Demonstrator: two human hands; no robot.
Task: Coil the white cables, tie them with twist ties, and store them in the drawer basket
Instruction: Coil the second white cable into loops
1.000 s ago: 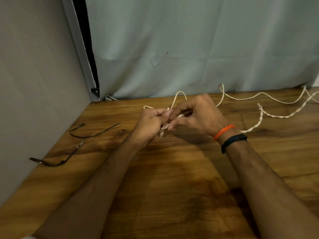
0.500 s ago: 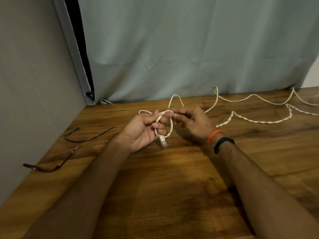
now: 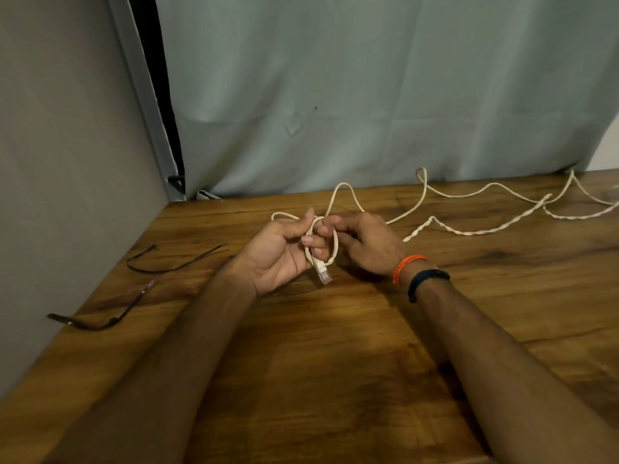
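Cable (image 3: 435, 192) slack trails rightward from both hands, nearer the right hand (image 3: 366, 244); the left hand (image 3: 279, 252) and right pinch one small loop (image 3: 330, 249).

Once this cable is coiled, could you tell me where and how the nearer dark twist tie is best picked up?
Probably at the raised bend of the nearer twist tie, pinching from above with the left hand. It lies mostly flat on the table close to the left wall, so its ends look hard to get under, and the wall seems to block a sideways approach.
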